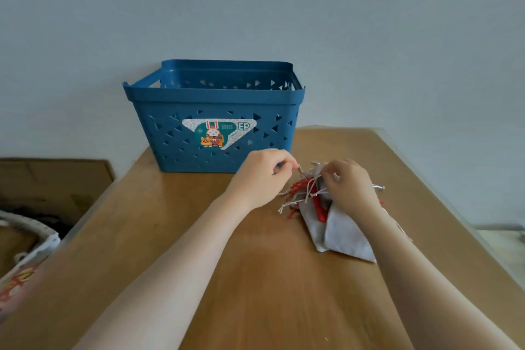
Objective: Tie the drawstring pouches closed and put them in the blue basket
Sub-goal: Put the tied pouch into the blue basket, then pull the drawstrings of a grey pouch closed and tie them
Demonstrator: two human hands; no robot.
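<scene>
A pile of grey and red drawstring pouches [341, 231] lies on the wooden table [255, 278], right of centre, with white and red strings [298, 194] spilling from its far end. My left hand [262, 176] pinches a white string end at the pile's upper left. My right hand [350, 183] rests on top of the pile, fingers curled around strings at the pouch mouths. The blue basket [216, 94] stands behind my left hand at the table's far edge; its inside floor is hidden.
A white wall rises behind the table. Left of the table, lower down, are a brown cardboard box [54, 179] and a patterned fabric bag [25, 258]. The table's right edge runs diagonally past the pouches.
</scene>
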